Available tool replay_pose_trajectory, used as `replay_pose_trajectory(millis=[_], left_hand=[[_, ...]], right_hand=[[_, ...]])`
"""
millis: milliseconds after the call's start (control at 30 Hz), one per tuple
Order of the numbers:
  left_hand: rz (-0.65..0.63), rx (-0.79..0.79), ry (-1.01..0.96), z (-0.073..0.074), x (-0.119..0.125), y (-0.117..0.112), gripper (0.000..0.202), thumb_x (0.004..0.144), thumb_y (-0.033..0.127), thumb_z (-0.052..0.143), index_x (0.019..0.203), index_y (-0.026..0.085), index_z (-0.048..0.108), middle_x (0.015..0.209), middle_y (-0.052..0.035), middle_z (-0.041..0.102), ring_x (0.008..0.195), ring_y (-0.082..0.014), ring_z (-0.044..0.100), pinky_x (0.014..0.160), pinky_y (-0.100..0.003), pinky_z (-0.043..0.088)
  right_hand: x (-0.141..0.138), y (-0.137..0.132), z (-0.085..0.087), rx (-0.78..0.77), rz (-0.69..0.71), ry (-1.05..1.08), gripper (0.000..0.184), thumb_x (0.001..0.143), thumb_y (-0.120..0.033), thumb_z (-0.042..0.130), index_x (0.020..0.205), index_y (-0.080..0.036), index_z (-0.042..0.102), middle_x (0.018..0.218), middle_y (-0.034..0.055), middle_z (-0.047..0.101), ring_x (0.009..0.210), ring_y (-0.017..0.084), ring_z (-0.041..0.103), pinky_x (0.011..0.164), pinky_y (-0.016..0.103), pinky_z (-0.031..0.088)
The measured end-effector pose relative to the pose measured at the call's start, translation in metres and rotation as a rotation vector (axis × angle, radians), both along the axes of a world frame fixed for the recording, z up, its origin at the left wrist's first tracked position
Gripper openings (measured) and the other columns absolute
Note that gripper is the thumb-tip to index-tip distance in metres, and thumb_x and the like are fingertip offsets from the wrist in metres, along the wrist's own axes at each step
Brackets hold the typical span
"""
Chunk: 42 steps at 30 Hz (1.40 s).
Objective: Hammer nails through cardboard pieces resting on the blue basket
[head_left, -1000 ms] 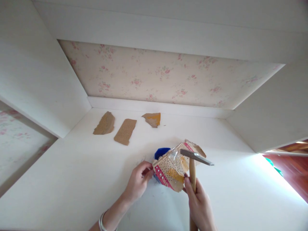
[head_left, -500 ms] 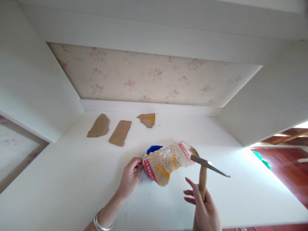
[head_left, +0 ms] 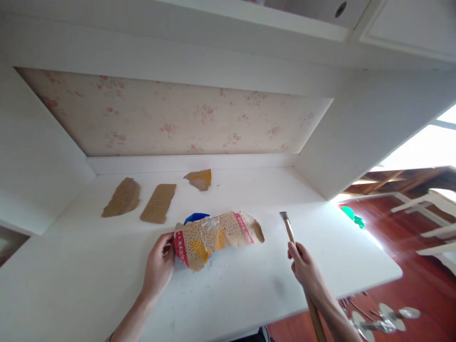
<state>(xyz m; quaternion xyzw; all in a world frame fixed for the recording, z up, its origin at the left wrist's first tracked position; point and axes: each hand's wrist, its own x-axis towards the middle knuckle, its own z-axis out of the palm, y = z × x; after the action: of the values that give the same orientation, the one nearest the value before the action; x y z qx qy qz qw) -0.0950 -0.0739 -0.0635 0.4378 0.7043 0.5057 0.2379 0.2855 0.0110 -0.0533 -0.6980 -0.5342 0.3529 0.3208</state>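
My left hand (head_left: 161, 259) pinches the left end of a torn paper wrapper (head_left: 228, 228), tan with black dots, pink bands and orange patches. Behind the wrapper, part of a blue object (head_left: 196, 217) shows; the rest of it is covered. To the right, my right hand (head_left: 302, 266) is closed around the wooden handle of a hammer (head_left: 289, 230). Its metal head points up and away, seen end-on, and is apart from the wrapper. The long handle runs down past my wrist beyond the table's front edge.
Three torn brown pieces of cardboard, a left one (head_left: 121, 197), a middle one (head_left: 158, 203) and an orange-marked one (head_left: 199, 179), lie at the back of the white table (head_left: 228, 294). White cabinet panels close in the sides. A green object (head_left: 352, 217) is beyond the right edge.
The hammer has swung to the right, away from the wrapper, and its head has turned end-on. My right fingers have closed around the handle. The whole view has shifted rightward.
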Motion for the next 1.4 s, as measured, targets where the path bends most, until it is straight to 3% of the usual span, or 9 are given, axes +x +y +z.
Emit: replay_pose_trajectory(millis=[200,367,633,800,933,1000,1100,1267,1400], left_hand=[[0.098,-0.018,-0.086,0.007,0.004,-0.006,0.035,0.08,0.037,0.051,0.108,0.018,0.061,0.101,-0.0085,0.07,0.084,-0.0226,0.066,0.076,-0.033,0.053],[0.249,-0.058,-0.227,0.015,0.008,-0.023,0.046,0.081,0.055,0.058,0.109,0.02,0.063,0.095,-0.0065,0.068,0.075,-0.0207,0.062,0.066,-0.032,0.052],[0.092,-0.203,-0.452,0.042,0.031,-0.032,0.069,0.076,0.063,0.062,0.127,0.017,0.051,0.063,0.0005,0.062,0.043,-0.013,0.052,0.037,-0.02,0.037],[0.011,-0.209,-0.461,0.049,0.035,-0.024,0.071,0.072,0.061,0.067,0.125,0.016,0.053,0.06,0.0008,0.062,0.042,-0.0122,0.053,0.039,-0.02,0.039],[0.016,-0.162,-0.442,0.047,0.035,-0.023,0.071,0.07,0.062,0.069,0.122,0.016,0.055,0.054,0.0049,0.056,0.038,-0.0095,0.045,0.035,-0.018,0.032],[0.032,-0.149,-0.445,0.046,0.035,-0.023,0.07,0.071,0.061,0.069,0.122,0.016,0.055,0.053,0.0056,0.055,0.036,-0.0089,0.042,0.034,-0.018,0.03],[0.06,-0.125,-0.458,0.045,0.037,-0.025,0.07,0.072,0.06,0.069,0.126,0.018,0.052,0.058,0.0028,0.061,0.042,-0.0136,0.053,0.037,-0.021,0.039],[0.081,-0.161,-0.425,0.051,0.039,-0.028,0.069,0.072,0.058,0.07,0.125,0.017,0.052,0.058,0.0011,0.064,0.041,-0.0165,0.057,0.037,-0.023,0.042],[0.082,-0.126,-0.581,0.056,0.033,-0.025,0.064,0.07,0.052,0.075,0.118,0.015,0.057,0.053,0.0041,0.059,0.039,-0.0114,0.051,0.035,-0.019,0.037]], right_hand=[[0.003,0.027,-0.007,0.003,0.23,-0.391,0.022,0.089,-0.041,0.049,0.074,-0.025,0.053,0.067,0.0005,0.058,0.06,0.019,0.053,0.056,0.028,0.031],[-0.008,0.037,-0.006,0.039,0.322,-0.578,0.022,0.095,-0.037,0.043,0.083,-0.023,0.056,0.085,0.0052,0.063,0.075,0.022,0.06,0.062,0.029,0.033],[-0.024,0.054,-0.006,0.095,0.313,-0.641,0.032,0.098,-0.036,0.038,0.097,-0.02,0.065,0.102,0.0104,0.06,0.074,0.021,0.061,0.064,0.032,0.037],[-0.034,0.057,0.0,0.176,0.252,-0.465,0.03,0.093,-0.037,0.045,0.095,-0.018,0.068,0.105,0.0144,0.058,0.092,0.03,0.058,0.083,0.042,0.041],[-0.044,0.044,0.008,0.25,0.134,-0.183,0.035,0.094,-0.042,0.043,0.113,-0.021,0.063,0.121,0.0132,0.056,0.115,0.031,0.049,0.103,0.048,0.033],[-0.052,0.034,0.008,0.222,0.071,0.012,0.041,0.094,-0.05,0.039,0.114,-0.021,0.061,0.116,0.0115,0.06,0.105,0.028,0.057,0.096,0.045,0.043],[-0.066,0.018,0.001,0.16,-0.036,0.316,0.051,0.091,-0.061,0.039,0.113,-0.02,0.059,0.105,0.0088,0.066,0.087,0.024,0.066,0.079,0.04,0.055],[-0.085,-0.004,-0.011,0.098,-0.154,0.646,0.05,0.085,-0.065,0.05,0.101,-0.019,0.062,0.099,0.0066,0.069,0.093,0.023,0.067,0.084,0.034,0.054],[-0.088,-0.007,-0.004,-0.016,-0.064,0.764,0.044,0.078,-0.051,0.069,0.106,-0.017,0.066,0.099,0.005,0.07,0.083,0.02,0.065,0.074,0.03,0.052]])
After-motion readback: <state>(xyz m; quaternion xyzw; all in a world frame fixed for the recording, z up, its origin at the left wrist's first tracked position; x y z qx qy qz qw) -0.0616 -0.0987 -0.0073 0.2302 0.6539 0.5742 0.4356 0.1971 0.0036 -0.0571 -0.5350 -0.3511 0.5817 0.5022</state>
